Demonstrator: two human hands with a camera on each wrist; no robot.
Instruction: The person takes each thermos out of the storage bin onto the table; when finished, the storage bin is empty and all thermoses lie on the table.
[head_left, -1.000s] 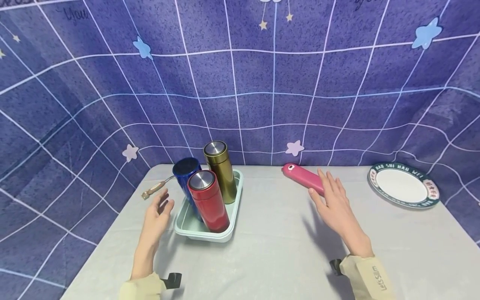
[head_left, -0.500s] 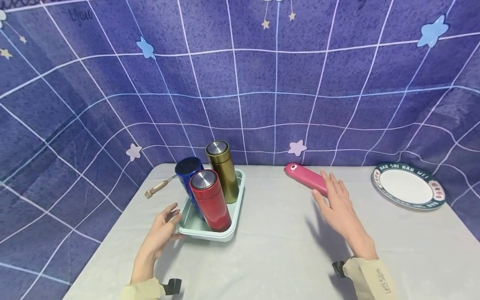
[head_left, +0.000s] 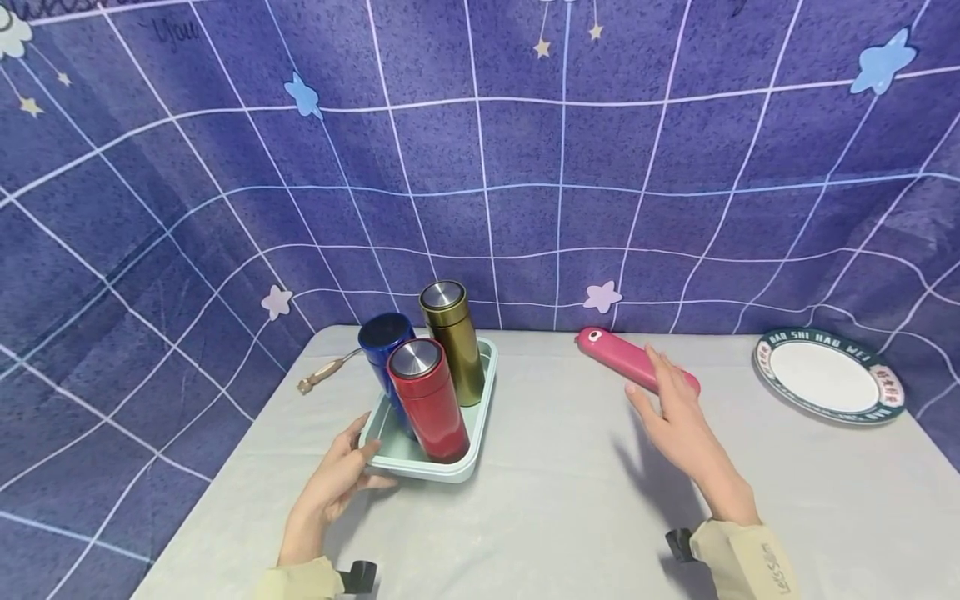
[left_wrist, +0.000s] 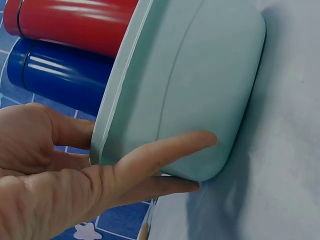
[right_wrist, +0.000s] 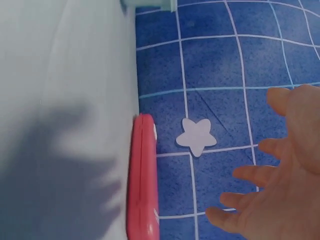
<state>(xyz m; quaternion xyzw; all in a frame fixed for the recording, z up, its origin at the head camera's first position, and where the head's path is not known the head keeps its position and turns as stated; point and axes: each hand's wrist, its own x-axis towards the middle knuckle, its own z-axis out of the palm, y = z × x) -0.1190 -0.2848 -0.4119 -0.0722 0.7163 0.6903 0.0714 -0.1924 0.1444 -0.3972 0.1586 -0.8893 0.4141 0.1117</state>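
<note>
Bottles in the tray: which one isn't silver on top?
The blue bottle: it is dark on top, whereas the red bottle and gold bottle are silver on top.

Both my arms (head_left: 738, 554) reach forward, well apart, in cream sleeves (head_left: 300, 581) that stop at my bare wrists (head_left: 302, 540). My left hand (head_left: 337, 475) angles forward and to the right in a pinching grip, its thumb parted from the fingers (left_wrist: 170, 147), which stretch out long and only slightly bent. My right hand (head_left: 671, 425) hangs raised, angled forward and to the left, back upward, its fingers (right_wrist: 255, 174) loosely extended with gaps between them and its thumb standing out leftward.
</note>
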